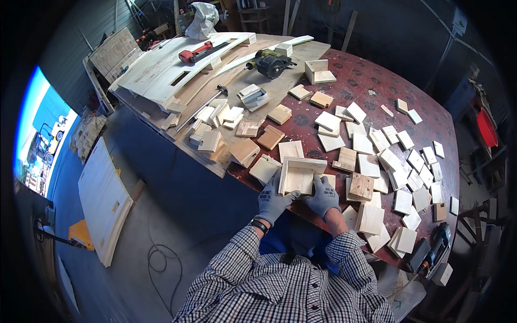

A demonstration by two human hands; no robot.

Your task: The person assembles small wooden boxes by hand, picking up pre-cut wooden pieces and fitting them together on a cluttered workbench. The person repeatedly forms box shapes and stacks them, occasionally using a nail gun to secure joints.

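My gloved left hand (274,201) is closed on the left side of a small open wooden box (298,179), with its thumb on the box's near edge. At the right side, my gloved right hand (323,198) also grips the box, its fingers partly hidden behind it. Pale boards form the far and left walls of this box; I cannot tell about the near side. It is held over the front edge of the dark red table (371,81). Close by lie a wooden block (265,169) on the left and a stack of blocks topped by a knotty brown one (361,186) on the right.
Many loose wooden squares (369,165) cover the table's right part. Farther off are a hammer (207,105), a red nail gun (195,53), a circular saw (271,64) and a large white panel (156,72). A power tool (437,247) lies at the right edge. A cable (161,253) coils on the floor.
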